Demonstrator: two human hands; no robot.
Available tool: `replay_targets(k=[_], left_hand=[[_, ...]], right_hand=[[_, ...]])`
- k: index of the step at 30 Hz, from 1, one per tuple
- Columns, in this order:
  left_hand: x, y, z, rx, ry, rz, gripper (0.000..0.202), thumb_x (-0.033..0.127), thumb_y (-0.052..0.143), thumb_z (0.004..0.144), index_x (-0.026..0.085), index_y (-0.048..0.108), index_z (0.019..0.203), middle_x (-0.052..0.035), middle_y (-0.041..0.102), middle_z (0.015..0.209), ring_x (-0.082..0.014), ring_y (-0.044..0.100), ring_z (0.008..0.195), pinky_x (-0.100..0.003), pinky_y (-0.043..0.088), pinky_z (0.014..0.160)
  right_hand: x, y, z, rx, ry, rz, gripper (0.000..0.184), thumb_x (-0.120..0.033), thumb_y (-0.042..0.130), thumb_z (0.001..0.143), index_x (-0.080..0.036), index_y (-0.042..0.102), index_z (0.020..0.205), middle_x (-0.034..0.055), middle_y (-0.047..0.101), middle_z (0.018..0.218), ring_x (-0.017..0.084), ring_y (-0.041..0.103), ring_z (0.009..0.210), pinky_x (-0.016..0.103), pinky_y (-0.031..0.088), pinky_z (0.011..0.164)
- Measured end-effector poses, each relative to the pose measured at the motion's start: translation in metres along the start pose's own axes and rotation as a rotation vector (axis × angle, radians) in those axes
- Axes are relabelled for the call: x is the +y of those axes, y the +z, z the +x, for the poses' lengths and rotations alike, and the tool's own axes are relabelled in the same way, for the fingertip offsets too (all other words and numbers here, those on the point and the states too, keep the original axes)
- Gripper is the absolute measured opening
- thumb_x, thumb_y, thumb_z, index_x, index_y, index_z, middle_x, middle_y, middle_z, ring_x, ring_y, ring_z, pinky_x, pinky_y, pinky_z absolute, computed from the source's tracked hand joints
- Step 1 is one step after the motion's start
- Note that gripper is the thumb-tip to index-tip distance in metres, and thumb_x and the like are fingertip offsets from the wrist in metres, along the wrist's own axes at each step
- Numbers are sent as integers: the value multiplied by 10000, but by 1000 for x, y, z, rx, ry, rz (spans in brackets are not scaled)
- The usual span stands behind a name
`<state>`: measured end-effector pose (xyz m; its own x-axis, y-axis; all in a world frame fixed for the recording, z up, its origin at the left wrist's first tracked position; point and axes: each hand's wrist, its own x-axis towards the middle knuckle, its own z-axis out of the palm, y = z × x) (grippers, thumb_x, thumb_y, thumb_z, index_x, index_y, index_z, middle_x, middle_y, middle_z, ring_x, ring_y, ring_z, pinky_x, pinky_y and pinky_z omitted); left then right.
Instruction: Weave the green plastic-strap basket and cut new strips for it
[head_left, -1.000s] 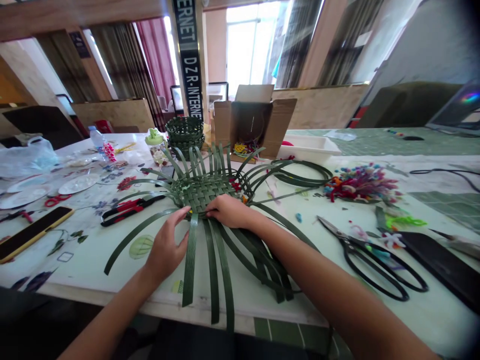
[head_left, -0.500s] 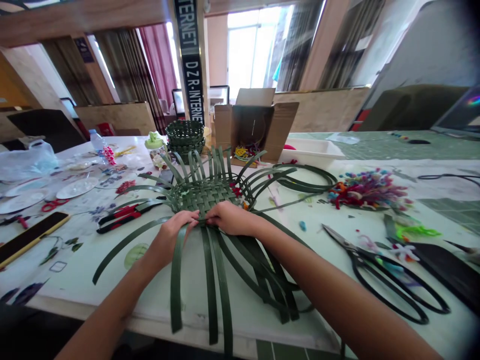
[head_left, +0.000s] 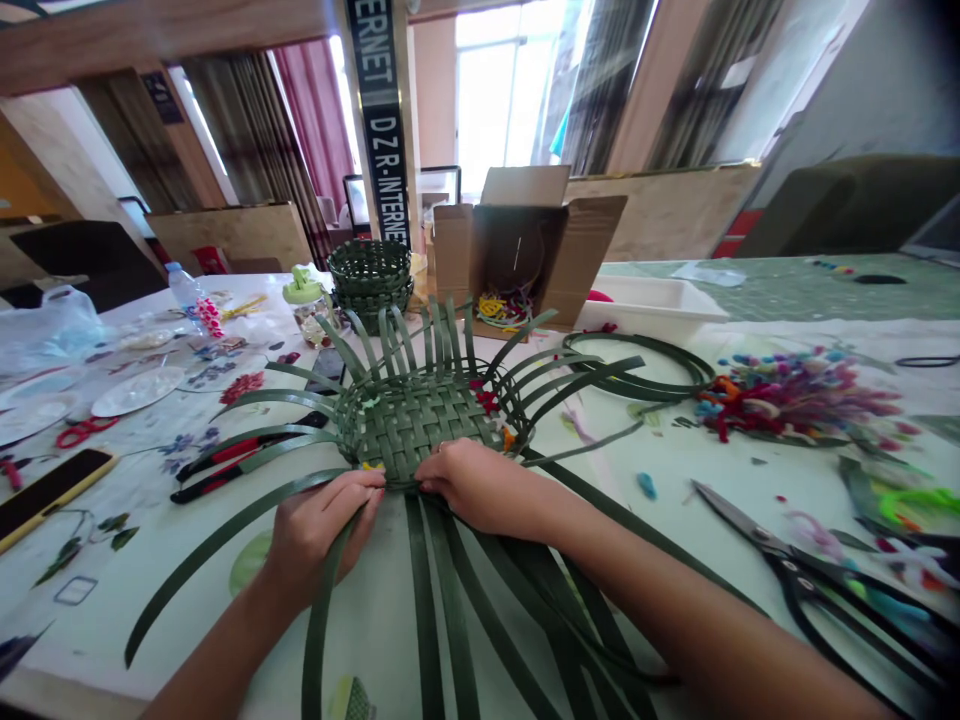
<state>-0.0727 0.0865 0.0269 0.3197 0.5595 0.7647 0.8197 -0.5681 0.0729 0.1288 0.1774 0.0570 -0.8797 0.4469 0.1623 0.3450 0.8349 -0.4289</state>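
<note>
A half-woven dark green basket lies on the table, its loose strips fanning out on all sides. My left hand pinches the near-left rim where a strip bends down toward me. Close beside it, my right hand grips the near rim with thumb and fingers together. Several long green strips hang from the near edge between and under my hands. Red and orange pieces show on the basket's right inner wall, and a small yellow bit is by my left fingertips.
Black-handled scissors lie at right, near a bundle of colourful pipe cleaners. A coil of green strip is behind them. At left are red-handled pliers and a phone. Finished baskets and a cardboard box stand behind.
The basket and both hands appear lower and larger in view, as the camera has shifted. Both hands stay at the near rim, slightly farther apart.
</note>
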Motion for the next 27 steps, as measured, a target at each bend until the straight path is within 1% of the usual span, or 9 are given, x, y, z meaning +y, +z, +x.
replay_targets(k=[3, 5, 7, 10, 14, 16, 20, 25, 27], left_hand=[[1, 4, 3, -31, -18, 34, 130, 58, 590, 774, 166, 521, 752, -10, 681, 881, -109, 652, 759, -211, 495, 737], [1, 6, 4, -90, -11, 54, 87, 83, 550, 806, 169, 544, 823, -27, 676, 920, -126, 657, 766, -223, 503, 725], [1, 8, 4, -119, 17, 53, 132, 96, 518, 834, 165, 561, 938, -48, 673, 963, -135, 661, 795, -220, 510, 731], [-2, 9, 2, -107, 36, -25, 157, 105, 517, 853, 163, 572, 988, -55, 680, 963, -132, 659, 850, -196, 509, 771], [-9, 9, 0, -98, -14, -188, 205, 124, 546, 850, 163, 591, 1047, -48, 693, 984, -127, 658, 888, -200, 503, 839], [-11, 10, -1, -107, -48, -235, 215, 140, 547, 854, 164, 603, 1061, -39, 701, 977, -126, 666, 867, -196, 515, 810], [-9, 9, 2, -128, -173, -255, 165, 214, 526, 877, 172, 643, 985, -19, 717, 881, -122, 680, 733, -190, 537, 689], [-7, 9, 4, -140, -238, -284, 187, 254, 510, 887, 184, 661, 972, -17, 718, 889, -128, 681, 719, -214, 540, 709], [-8, 10, 4, -145, -259, -295, 187, 261, 515, 885, 186, 667, 964, -14, 720, 884, -131, 681, 735, -217, 537, 721]], right_hand=[[0, 0, 0, 2, 7, -7, 191, -123, 471, 832, -155, 551, 662, 18, 580, 659, 113, 476, 631, 225, 306, 591], [-2, -1, 1, 0, 17, -10, 193, -118, 472, 838, -148, 573, 677, 29, 588, 689, 120, 498, 660, 225, 321, 608], [-3, -2, 2, 1, 14, -19, 194, -112, 473, 842, -141, 586, 687, 39, 590, 719, 128, 516, 694, 224, 337, 629], [-5, -4, 3, -5, 4, -33, 188, -105, 484, 838, -140, 594, 691, 39, 595, 731, 127, 524, 702, 220, 354, 651], [-7, -7, 5, -30, 43, -88, 171, -126, 498, 837, -145, 629, 728, 41, 635, 744, 131, 540, 690, 223, 358, 642], [-10, -9, 6, -51, 68, -146, 177, -134, 496, 842, -147, 652, 761, 51, 651, 766, 138, 554, 695, 228, 362, 640], [-19, -15, 6, -60, 61, -295, 195, -162, 500, 853, -158, 680, 780, 72, 651, 812, 171, 588, 790, 244, 386, 688], [-32, -20, 9, -103, 103, -526, 185, -177, 508, 835, -154, 689, 799, 95, 663, 809, 215, 622, 730, 284, 411, 623], [-38, -21, 10, -95, 78, -602, 191, -144, 502, 823, -143, 693, 806, 115, 667, 831, 239, 628, 773, 299, 427, 641]])
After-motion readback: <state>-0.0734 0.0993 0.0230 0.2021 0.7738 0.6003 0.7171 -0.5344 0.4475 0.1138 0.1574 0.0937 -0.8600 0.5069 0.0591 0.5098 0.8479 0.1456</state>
